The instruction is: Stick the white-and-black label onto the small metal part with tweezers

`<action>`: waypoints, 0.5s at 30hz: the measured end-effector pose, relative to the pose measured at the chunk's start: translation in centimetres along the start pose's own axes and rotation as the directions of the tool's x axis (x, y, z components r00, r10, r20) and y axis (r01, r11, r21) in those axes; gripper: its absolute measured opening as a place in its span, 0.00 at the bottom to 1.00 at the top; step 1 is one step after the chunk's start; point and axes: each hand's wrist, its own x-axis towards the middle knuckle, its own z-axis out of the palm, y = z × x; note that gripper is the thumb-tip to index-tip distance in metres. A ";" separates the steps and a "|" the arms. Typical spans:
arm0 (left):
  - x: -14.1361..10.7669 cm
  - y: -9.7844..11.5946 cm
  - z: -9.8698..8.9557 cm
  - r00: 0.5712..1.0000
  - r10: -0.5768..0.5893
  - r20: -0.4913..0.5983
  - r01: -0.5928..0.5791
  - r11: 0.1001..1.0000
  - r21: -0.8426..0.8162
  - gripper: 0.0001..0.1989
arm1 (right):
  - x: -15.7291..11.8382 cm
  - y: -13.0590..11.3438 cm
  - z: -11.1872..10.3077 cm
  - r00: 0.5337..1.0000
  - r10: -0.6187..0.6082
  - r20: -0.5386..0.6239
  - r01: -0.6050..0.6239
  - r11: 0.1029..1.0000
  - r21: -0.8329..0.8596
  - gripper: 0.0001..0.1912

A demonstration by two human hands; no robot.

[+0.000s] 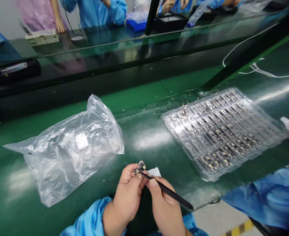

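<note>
Hands over a green workbench, co-workers opposite.

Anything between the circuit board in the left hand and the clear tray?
Yes: the right hand with black tweezers lies between the circuit board and clear tray, with a white paper scrap just beyond it.

Bright overhead light, white glare streaks on green bench mat, blister tray glinting, edges bowed, blue sleeve blurred.

A small circuit board touching black tweezers.
</note>
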 end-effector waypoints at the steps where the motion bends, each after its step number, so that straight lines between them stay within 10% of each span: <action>1: 0.0 0.0 0.0 1.000 0.000 0.003 0.000 1.000 0.004 0.12 | 0.0 0.0 0.0 1.000 -0.009 -0.001 0.009 1.000 -0.006 0.17; 15: -0.1 0.0 -0.1 1.000 -0.003 0.031 0.003 1.000 0.018 0.11 | -0.5 0.4 -0.1 0.998 -0.034 -0.055 0.036 0.999 0.023 0.17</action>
